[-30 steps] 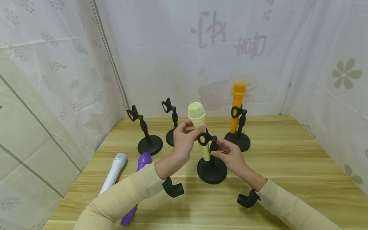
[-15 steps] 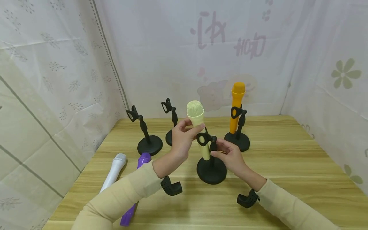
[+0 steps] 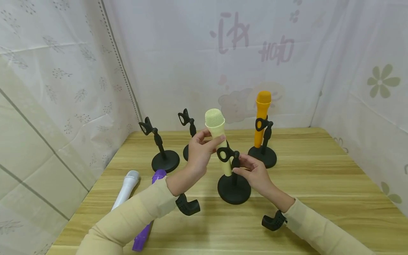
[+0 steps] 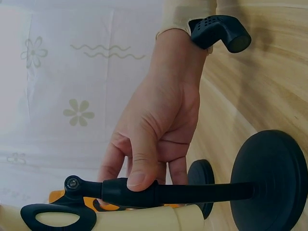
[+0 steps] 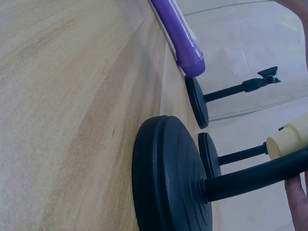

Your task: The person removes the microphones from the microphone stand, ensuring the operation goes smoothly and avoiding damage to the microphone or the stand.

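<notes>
My left hand [image 3: 198,153] grips a pale yellow microphone [image 3: 215,118] just below its mesh head, thumb in front and fingers behind. The microphone's lower body lies in the clip [image 3: 227,153] of a black desk stand, tilted with its head up and to the left. On the stand's upright [image 4: 207,193], my right hand [image 3: 257,173] pinches the thicker collar, its thumb showing in the left wrist view. The stand's round base [image 3: 234,190] rests on the wooden table. In the right wrist view, the microphone's tail end [image 5: 284,142] shows beside the upright.
An orange microphone [image 3: 263,99] stands in another black stand [image 3: 267,157] at back right. Two more black stands, one at far left [image 3: 165,161] and one behind the left hand [image 3: 192,129], hold no microphone. White [image 3: 127,184] and purple [image 3: 158,175] microphones lie at left.
My left hand and the pale yellow microphone have shifted slightly up and to the left, the microphone sliding a little in the clip. The right hand keeps its hold on the stand.
</notes>
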`<state>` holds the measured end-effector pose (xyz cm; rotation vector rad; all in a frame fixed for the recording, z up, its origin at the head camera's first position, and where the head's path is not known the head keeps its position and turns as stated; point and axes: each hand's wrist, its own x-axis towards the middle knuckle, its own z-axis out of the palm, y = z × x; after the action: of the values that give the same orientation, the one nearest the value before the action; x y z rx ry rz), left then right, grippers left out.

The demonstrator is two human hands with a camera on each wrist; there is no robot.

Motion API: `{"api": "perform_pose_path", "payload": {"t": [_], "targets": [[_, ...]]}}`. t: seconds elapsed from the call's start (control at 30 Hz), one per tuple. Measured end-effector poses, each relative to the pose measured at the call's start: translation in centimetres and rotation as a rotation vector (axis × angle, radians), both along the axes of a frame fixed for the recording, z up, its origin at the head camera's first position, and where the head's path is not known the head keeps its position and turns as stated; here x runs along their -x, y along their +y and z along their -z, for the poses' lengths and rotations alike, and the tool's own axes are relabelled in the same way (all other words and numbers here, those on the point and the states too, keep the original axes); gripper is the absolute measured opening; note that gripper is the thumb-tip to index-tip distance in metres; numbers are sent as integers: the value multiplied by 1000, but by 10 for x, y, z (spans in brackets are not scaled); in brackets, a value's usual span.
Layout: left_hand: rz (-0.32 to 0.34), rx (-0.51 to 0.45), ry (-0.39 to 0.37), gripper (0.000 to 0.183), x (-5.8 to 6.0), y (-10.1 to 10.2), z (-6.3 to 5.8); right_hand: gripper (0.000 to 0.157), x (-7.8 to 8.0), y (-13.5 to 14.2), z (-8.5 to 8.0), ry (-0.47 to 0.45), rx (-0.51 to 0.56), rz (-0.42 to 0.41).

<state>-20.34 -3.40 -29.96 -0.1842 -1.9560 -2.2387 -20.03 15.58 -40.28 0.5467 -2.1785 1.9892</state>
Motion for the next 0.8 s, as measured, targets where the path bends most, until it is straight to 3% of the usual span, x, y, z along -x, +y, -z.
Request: {"api": "perform_pose_path", "payload": {"t": [0.8], "targets": [[56,-47,16,36,4,-6,-17,41,-1,0,0,5,-22,9]]}}
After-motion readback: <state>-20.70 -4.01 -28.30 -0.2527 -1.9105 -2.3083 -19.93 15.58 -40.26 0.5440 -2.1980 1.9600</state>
